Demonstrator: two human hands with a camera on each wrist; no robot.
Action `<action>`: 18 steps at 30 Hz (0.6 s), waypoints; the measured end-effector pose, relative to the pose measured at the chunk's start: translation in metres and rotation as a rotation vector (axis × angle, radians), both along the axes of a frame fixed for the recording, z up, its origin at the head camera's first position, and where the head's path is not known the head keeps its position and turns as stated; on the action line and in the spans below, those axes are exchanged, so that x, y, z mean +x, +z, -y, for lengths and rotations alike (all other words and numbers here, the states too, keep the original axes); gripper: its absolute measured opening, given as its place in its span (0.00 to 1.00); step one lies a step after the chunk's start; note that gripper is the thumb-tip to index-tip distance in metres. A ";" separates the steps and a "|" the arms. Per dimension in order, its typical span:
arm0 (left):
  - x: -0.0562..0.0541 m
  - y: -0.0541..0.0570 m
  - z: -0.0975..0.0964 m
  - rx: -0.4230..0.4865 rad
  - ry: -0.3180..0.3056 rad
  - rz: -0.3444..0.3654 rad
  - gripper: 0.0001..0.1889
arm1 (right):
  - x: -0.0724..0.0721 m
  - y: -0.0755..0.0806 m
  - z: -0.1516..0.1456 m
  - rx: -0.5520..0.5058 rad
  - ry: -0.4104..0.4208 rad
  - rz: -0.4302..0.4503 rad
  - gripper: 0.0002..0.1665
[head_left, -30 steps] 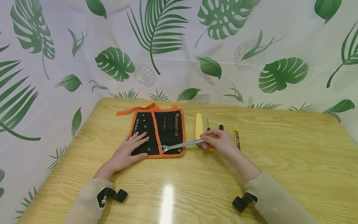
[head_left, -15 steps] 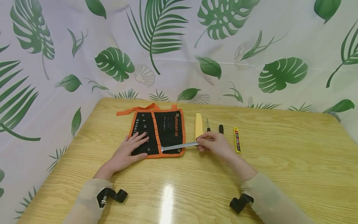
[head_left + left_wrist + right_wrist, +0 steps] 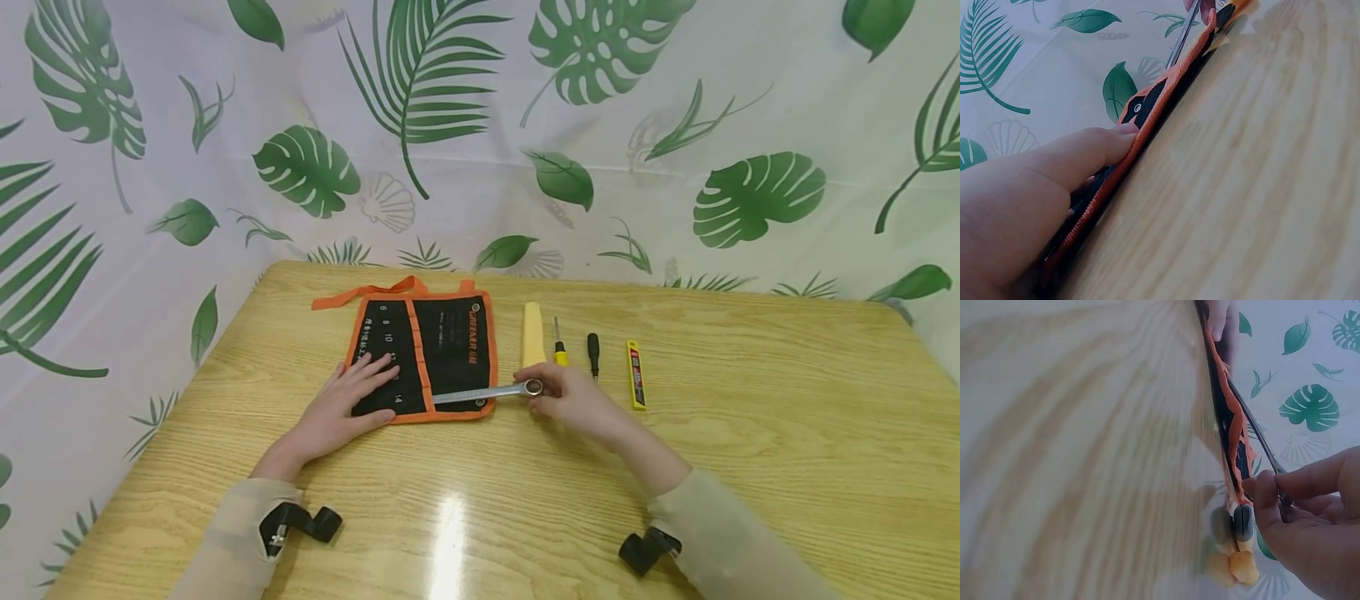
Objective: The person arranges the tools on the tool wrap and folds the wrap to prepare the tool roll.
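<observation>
A black tool pouch [image 3: 457, 337] with orange trim lies flat on the table. My left hand [image 3: 348, 400] rests on its numbered left part with fingers spread. The left wrist view shows the thumb [image 3: 1107, 147] over the pouch's near edge. My right hand [image 3: 588, 408] pinches a silver combination wrench [image 3: 480, 393] near its ring end. The wrench lies across the right panel, and its far end is at the orange-edged pocket slot beside the number 14; that tip is hidden. In the right wrist view, thumb and fingers grip the wrench shaft [image 3: 1257, 428], slanting above the pouch.
Right of the pouch lie a pale yellow handle [image 3: 533, 333], a yellow-and-black screwdriver [image 3: 559, 350], a black-handled tool [image 3: 593, 352] and a slim yellow packet [image 3: 636, 375]. My right hand partly covers some of them. A leaf-print cloth [image 3: 480, 167] hangs behind the wooden table [image 3: 787, 417].
My right hand has moved left with the wrench, whose open end has gone from lying at the pocket edge to hidden in the slot. The ring end now shows. My left hand has stayed put.
</observation>
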State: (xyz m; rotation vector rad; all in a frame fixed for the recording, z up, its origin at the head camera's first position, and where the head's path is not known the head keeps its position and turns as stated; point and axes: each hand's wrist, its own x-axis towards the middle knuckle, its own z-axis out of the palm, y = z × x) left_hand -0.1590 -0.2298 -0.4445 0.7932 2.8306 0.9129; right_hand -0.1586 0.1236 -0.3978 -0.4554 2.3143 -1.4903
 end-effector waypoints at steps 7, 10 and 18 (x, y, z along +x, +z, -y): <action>0.000 -0.001 0.000 -0.004 0.001 -0.002 0.35 | 0.001 -0.002 0.002 0.059 0.007 -0.067 0.18; 0.000 -0.001 0.000 -0.008 0.003 -0.005 0.35 | 0.003 -0.001 0.003 0.096 0.004 -0.104 0.14; -0.001 -0.002 0.000 -0.004 0.001 -0.008 0.34 | 0.004 -0.001 0.004 0.208 0.016 -0.303 0.12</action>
